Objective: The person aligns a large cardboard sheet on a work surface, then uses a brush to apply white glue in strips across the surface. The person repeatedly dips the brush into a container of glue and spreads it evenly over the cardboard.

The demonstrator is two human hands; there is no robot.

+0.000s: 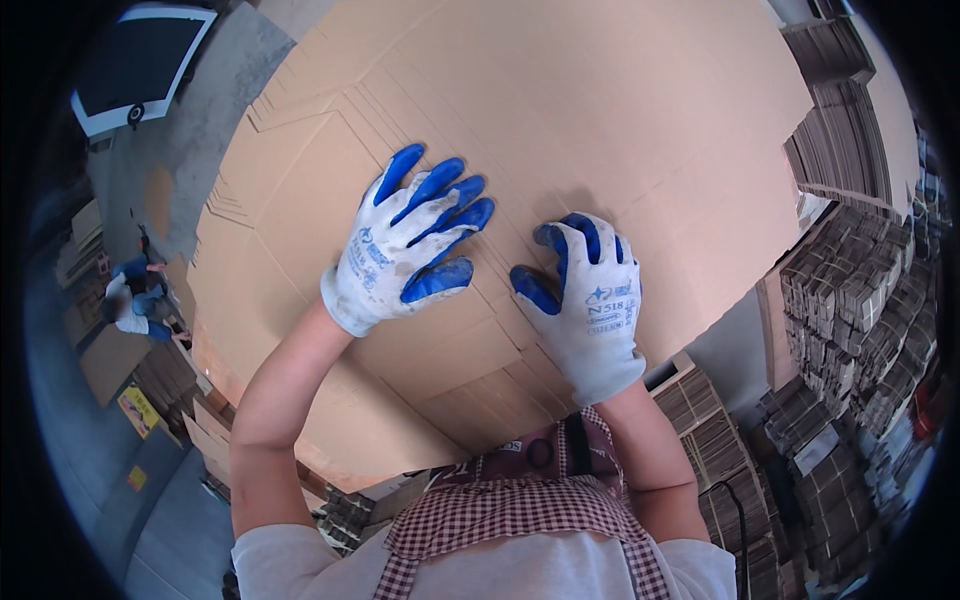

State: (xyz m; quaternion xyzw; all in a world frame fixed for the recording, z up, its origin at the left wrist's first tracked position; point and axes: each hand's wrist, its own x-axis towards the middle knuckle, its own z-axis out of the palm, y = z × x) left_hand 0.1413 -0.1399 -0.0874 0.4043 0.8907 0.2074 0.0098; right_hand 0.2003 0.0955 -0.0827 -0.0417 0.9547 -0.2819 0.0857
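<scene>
Large flat sheets of brown cardboard (pixel 640 110) lie in front of me, layered with cut edges and crease lines showing near the middle. Both my hands wear white work gloves with blue-coated fingers. My left hand (pixel 410 240) is over the sheets left of centre, its fingers spread and holding nothing. To its right, my right hand (pixel 590 290) rests on or just above the cardboard with bent fingers, its thumb apart from them. Nothing shows between those fingers. Smaller cut cardboard panels (pixel 440 350) lie below and between my hands.
Tied bundles of folded cardboard (pixel 850 265) are piled at the right, with upright stacks (pixel 840 140) above them. More bundles (pixel 715 440) stand beside my right arm. At the far left, another person (pixel 140 300) is near cardboard pieces; a white-framed dark panel (pixel 140 65) is farther back.
</scene>
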